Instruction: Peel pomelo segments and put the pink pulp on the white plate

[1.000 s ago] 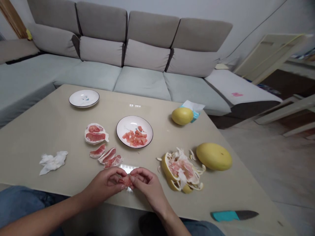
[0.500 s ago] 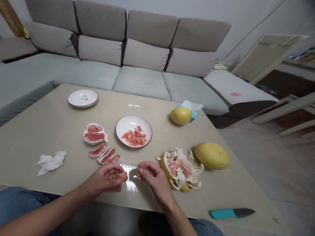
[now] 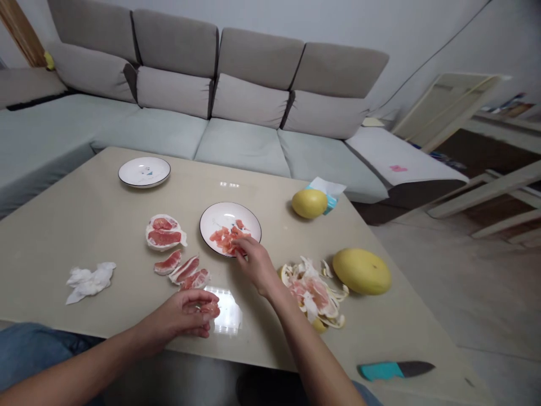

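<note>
My left hand (image 3: 192, 316) is closed around a peeled piece of pink pomelo flesh (image 3: 210, 309) above the table's near edge. My right hand (image 3: 256, 264) reaches over the near rim of a white, dark-rimmed plate (image 3: 211, 220), its fingertips pinched together at the pulp. Whatever they hold blends in with the pink pomelo pieces (image 3: 222, 239) heaped there. Several loose pomelo segments (image 3: 183, 269) lie left of the plate, just beyond my left hand. Behind them sits part of a peeled pomelo (image 3: 164, 238), its white pith showing.
Right of my right forearm is a pile of peel and membranes (image 3: 315, 287). Two whole yellow pomelos (image 3: 361, 272) (image 3: 309, 203) stand beyond, the farther against a tissue pack (image 3: 332, 194). A teal-handled knife (image 3: 395, 370) lies front right; crumpled tissue (image 3: 90, 282) left; another plate (image 3: 144, 172) far left.
My right hand has moved forward from beside my left hand to the plate. My left hand stays nearly in place with its pomelo piece. The view has shifted slightly.
</note>
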Motion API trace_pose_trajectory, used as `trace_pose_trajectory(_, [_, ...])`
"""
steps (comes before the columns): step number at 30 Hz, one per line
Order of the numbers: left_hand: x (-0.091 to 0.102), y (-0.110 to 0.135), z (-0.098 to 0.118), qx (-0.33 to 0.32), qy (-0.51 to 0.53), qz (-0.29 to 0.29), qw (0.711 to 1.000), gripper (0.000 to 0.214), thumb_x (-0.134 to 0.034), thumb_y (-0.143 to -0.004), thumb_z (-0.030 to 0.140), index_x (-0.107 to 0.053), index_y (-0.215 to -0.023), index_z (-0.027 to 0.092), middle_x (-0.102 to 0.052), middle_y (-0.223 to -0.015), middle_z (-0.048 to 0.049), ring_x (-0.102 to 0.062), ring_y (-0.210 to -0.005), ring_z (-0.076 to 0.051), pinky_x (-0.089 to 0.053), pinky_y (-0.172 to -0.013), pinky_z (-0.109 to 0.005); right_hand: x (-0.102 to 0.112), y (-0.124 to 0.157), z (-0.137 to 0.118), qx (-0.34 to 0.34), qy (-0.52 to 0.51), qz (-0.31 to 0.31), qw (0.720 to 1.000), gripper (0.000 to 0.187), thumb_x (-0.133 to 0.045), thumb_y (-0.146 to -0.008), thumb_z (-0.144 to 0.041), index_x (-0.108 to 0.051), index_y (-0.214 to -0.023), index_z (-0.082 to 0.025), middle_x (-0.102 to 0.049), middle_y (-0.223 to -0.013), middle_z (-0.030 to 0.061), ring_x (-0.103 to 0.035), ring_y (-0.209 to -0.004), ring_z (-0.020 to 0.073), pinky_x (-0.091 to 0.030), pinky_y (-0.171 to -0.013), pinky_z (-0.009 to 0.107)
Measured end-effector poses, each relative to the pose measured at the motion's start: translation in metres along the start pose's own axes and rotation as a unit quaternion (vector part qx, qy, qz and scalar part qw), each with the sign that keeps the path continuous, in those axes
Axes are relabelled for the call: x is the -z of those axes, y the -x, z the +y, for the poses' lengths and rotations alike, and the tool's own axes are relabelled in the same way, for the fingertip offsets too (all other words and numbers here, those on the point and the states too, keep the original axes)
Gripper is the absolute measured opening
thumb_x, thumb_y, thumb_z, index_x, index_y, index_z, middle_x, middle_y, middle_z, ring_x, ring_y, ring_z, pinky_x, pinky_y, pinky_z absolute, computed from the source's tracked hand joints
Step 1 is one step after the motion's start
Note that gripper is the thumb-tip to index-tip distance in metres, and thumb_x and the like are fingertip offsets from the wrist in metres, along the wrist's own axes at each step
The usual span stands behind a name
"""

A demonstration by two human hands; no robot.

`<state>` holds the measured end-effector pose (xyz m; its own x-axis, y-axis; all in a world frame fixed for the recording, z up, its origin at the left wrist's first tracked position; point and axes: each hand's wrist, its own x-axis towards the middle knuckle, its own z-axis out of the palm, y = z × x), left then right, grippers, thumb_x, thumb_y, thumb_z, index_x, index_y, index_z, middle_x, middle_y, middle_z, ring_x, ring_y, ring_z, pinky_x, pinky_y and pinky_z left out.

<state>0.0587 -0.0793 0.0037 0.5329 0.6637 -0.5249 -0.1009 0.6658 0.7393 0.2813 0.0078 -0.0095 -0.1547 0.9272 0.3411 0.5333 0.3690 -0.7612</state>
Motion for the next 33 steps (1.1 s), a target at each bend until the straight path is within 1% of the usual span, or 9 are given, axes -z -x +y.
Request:
trace_pose_trajectory(4, [0.006, -0.003, -0.003, -0.006, 0.01, 0.012, 1.0, 0.038, -0.079, -0.072, 0.026, -0.065, -0.107, 0.017, -0.064, -0.095, -0.0031, -0.062, -0.076, -0.012, -0.053, -0.079, -0.032, -0.002, -0.001, 0.001, 0.018, 0.024, 0.005, 1.0, 0.031, -0.046, -0.082, -0.007, -0.07, -0.1, -0.019, -0.065, -0.107, 0.0116, -0.061, -0.1, 0.0233, -0.047, -0.088, 0.037])
trace_pose_trajectory(8, [0.008, -0.004, -0.003, -0.012, 0.043, 0.027, 0.999, 0.041, -0.08, -0.071, 0.022, -0.065, -0.109, 0.017, -0.066, -0.107, -0.0072, -0.065, -0.096, -0.018, -0.051, -0.093, -0.036, 0.005, 0.003, 0.001, 0.003, 0.046, 0.03, 0.998, 0.025, -0.049, -0.086, -0.013, -0.069, -0.1, -0.018, -0.063, -0.097, 0.0118, -0.062, -0.09, 0.0235, -0.049, -0.083, 0.038])
trace_pose_trajectory(11, [0.005, -0.002, -0.001, -0.009, 0.066, 0.022, 0.998, 0.043, -0.08, -0.071, 0.022, -0.065, -0.112, 0.017, -0.064, -0.121, -0.0119, -0.062, -0.112, -0.024, -0.045, -0.102, -0.039, 0.013, 0.014, -0.006, 0.001, 0.052, 0.028, 0.998, 0.021, -0.054, -0.084, -0.015, -0.069, -0.099, -0.02, -0.064, -0.095, 0.0102, -0.061, -0.09, 0.024, -0.048, -0.084, 0.039])
trace_pose_trajectory(13, [0.003, -0.001, -0.001, -0.014, 0.073, 0.018, 0.997, 0.043, -0.079, -0.073, 0.024, -0.064, -0.113, 0.018, -0.062, -0.127, -0.0131, -0.062, -0.114, -0.025, -0.043, -0.105, -0.041, 0.018, 0.029, -0.017, -0.002, 0.045, 0.025, 0.999, 0.02, -0.055, -0.085, -0.017, -0.069, -0.098, -0.021, -0.065, -0.096, 0.0094, -0.061, -0.091, 0.0237, -0.048, -0.084, 0.037])
trace_pose_trajectory(16, [0.0, -0.003, -0.002, -0.043, 0.056, 0.019, 0.997, 0.045, -0.078, -0.074, 0.028, -0.062, -0.115, 0.019, -0.062, -0.126, -0.0132, -0.064, -0.111, -0.026, -0.042, -0.104, -0.042, 0.019, 0.061, -0.041, -0.033, -0.003, 0.018, 0.999, 0.014, -0.056, -0.088, -0.019, -0.069, -0.092, -0.023, -0.066, -0.087, 0.006, -0.062, -0.083, 0.0211, -0.049, -0.077, 0.033])
trace_pose_trajectory(21, [-0.003, -0.007, -0.013, -0.136, 0.004, 0.014, 0.991, 0.059, -0.082, -0.068, 0.023, -0.056, -0.122, 0.023, -0.066, -0.102, -0.0047, -0.068, -0.093, -0.021, -0.048, -0.094, -0.043, -0.001, 0.105, -0.076, -0.112, -0.126, -0.002, 0.986, 0.01, -0.06, -0.087, -0.023, -0.069, -0.083, -0.023, -0.067, -0.081, 0.0043, -0.062, -0.077, 0.0191, -0.047, -0.071, 0.03])
trace_pose_trajectory(23, [-0.006, -0.006, -0.016, -0.151, -0.011, 0.012, 0.988, 0.061, -0.081, -0.069, 0.022, -0.054, -0.123, 0.024, -0.064, -0.099, -0.004, -0.068, -0.092, -0.021, -0.05, -0.091, -0.041, -0.008, 0.111, -0.083, -0.134, -0.158, -0.009, 0.978, 0.008, -0.062, -0.085, -0.023, -0.069, -0.081, -0.022, -0.066, -0.078, 0.0034, -0.061, -0.074, 0.0179, -0.047, -0.069, 0.028])
trace_pose_trajectory(27, [-0.013, -0.001, -0.019, -0.178, -0.063, 0.037, 0.981, 0.048, -0.079, -0.071, 0.023, -0.059, -0.115, 0.024, -0.061, -0.103, -0.0055, -0.065, -0.098, -0.023, -0.052, -0.091, -0.039, -0.013, 0.113, -0.085, -0.165, -0.191, -0.005, 0.968, 0.004, -0.066, -0.081, -0.022, -0.069, -0.082, -0.021, -0.064, -0.076, 0.0021, -0.06, -0.071, 0.0163, -0.047, -0.067, 0.027])
trace_pose_trajectory(33, [-0.017, 0.003, -0.021, -0.237, -0.155, 0.078, 0.956, 0.036, -0.078, -0.072, 0.025, -0.066, -0.106, 0.026, -0.053, -0.112, -0.0052, -0.06, -0.102, -0.023, -0.055, -0.089, -0.035, -0.015, 0.116, -0.083, -0.199, -0.217, -0.014, 0.956, 0.01, -0.064, -0.082, -0.028, -0.07, -0.078, -0.02, -0.066, -0.077, 0.003, -0.059, -0.072, 0.0167, -0.046, -0.068, 0.027])
